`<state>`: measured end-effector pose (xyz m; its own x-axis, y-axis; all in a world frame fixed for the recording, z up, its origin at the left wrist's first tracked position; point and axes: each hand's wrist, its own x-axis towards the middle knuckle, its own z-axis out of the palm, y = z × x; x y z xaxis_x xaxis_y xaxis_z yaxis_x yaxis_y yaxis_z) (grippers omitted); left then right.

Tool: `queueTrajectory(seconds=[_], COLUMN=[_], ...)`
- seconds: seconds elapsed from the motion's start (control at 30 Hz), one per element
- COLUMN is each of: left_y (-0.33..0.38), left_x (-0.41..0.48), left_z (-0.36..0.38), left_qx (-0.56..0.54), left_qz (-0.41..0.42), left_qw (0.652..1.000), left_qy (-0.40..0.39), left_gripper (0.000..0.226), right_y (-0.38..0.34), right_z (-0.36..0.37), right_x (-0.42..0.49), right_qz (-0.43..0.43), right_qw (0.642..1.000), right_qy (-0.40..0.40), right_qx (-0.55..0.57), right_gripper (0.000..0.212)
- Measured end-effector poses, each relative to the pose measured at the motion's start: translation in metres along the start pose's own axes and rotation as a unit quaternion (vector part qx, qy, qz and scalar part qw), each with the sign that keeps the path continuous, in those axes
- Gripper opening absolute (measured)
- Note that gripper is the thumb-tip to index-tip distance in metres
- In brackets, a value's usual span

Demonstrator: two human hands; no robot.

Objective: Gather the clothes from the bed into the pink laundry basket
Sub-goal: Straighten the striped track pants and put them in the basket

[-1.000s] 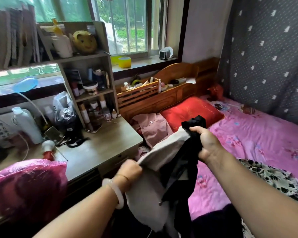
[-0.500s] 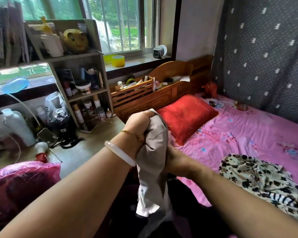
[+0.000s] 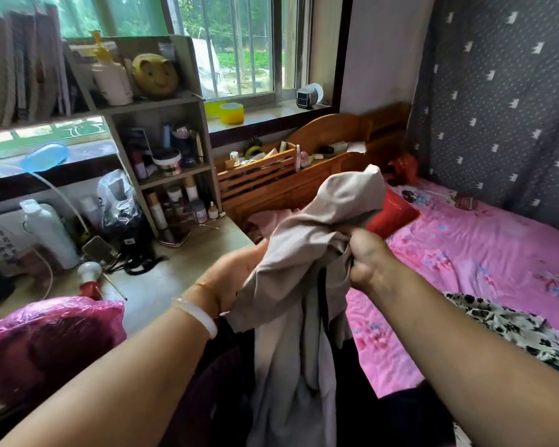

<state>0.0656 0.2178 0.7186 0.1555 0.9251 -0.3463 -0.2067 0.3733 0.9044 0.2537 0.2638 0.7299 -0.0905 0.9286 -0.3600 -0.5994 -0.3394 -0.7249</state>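
Okay, near first: both hands hold a beige garment [image 3: 307, 253] up at frame centre, most of it hanging down to 6 o'clock. The left hand [image 3: 236, 279] is half hidden behind the cloth and seems to clutch its lower-left fold, fingers not visible; the right hand [image 3: 367, 256] has fingers curled tight round a bunched part at the upper right. Two-handed hold probably bunches the piece up so it drops in compactly. A dark strip runs down inside the beige folds, maybe a second garment, cannot tell.

Under the hanging cloth at 6 o'clock is a dark shape with a purplish curved edge at about 7 o'clock, possibly the laundry basket [image 3: 213, 382], too dark to confirm; if so, the cloth hangs right over it.

At 8 o'clock a pink plastic bag [image 3: 46, 343] sits on the bench [image 3: 162, 282]. At 4 o'clock a leopard-print garment [image 3: 510, 327] still lies on the pink bed sheet [image 3: 465, 253], so more collecting remains.

Further off, a pinkish cloth [image 3: 271, 221] lies at 12 o'clock just behind the hands, and a red pillow [image 3: 391, 214] at 1 o'clock, both beside the wooden headboard [image 3: 329, 150]. Cosmetics shelf [image 3: 171, 175] at 11 o'clock.
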Motion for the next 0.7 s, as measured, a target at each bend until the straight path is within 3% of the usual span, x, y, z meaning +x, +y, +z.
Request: queueTrajectory(seconds=[0.07, 0.17, 0.2, 0.27, 0.3, 0.37, 0.43, 0.47, 0.53, 0.57, 0.6, 0.67, 0.7], left_y=[-0.025, -0.046, -0.049, -0.052, -0.052, -0.053, -0.055, -0.056, -0.053, -0.051, -0.048, -0.039, -0.033], left_x=[-0.006, -0.013, -0.011, -0.007, -0.006, -0.004, -0.005, -0.007, -0.009, -0.009, -0.007, -0.003, -0.001], left_z=[-0.001, 0.015, 0.019, 0.03, 0.033, 0.03, 0.024, 0.022, 0.023, 0.026, 0.031, 0.043, 0.048], left_qx=[0.095, 0.158, 0.164, 0.134, 0.112, 0.096, 0.12, 0.128, 0.119, 0.11, 0.1, 0.091, 0.092], left_qz=[-0.029, -0.049, -0.048, -0.017, 0.003, 0.018, 0.026, 0.028, 0.032, 0.039, 0.052, 0.096, 0.121], left_qw=[0.995, 0.984, 0.983, 0.987, 0.991, 0.995, 0.992, 0.99, 0.99, 0.99, 0.99, 0.985, 0.979], left_qy=[-0.005, -0.059, -0.072, -0.087, -0.075, -0.026, 0.042, 0.06, 0.074, 0.078, 0.08, 0.106, 0.136], left_gripper=[0.02, 0.02, 0.023, 0.012, 0.004, 0.013, 0.015, 0.023, 0.029, 0.025, 0.021, 0.016, 0.014], right_y=[-0.01, -0.012, -0.012, -0.01, -0.008, -0.012, -0.013, -0.013, -0.014, -0.011, -0.008, 0.016, 0.029], right_z=[0.009, 0.02, 0.028, 0.041, 0.039, 0.026, 0.005, -0.007, -0.033, -0.042, -0.045, -0.038, -0.034], right_x=[0.015, 0.045, 0.042, 0.019, 0.017, 0.018, 0.028, 0.034, 0.039, 0.038, 0.032, 0.007, -0.006], right_qz=[0.024, 0.038, 0.049, 0.056, 0.062, 0.054, 0.011, -0.015, -0.091, -0.122, -0.135, -0.02, 0.054], right_qw=[0.997, 0.99, 0.987, 0.99, 0.992, 0.997, 0.994, 0.979, 0.917, 0.899, 0.901, 0.947, 0.953], right_qy=[-0.055, -0.092, -0.107, -0.113, -0.098, -0.039, 0.054, 0.101, 0.2, 0.184, 0.116, -0.076, -0.138], right_qx=[0.058, 0.099, 0.109, 0.064, 0.052, 0.03, -0.093, -0.176, -0.332, -0.378, -0.395, -0.311, -0.265], right_gripper=[0.028, 0.074, 0.071, 0.026, 0.016, 0.029, 0.022, 0.032, 0.07, 0.079, 0.073, 0.042, 0.047])
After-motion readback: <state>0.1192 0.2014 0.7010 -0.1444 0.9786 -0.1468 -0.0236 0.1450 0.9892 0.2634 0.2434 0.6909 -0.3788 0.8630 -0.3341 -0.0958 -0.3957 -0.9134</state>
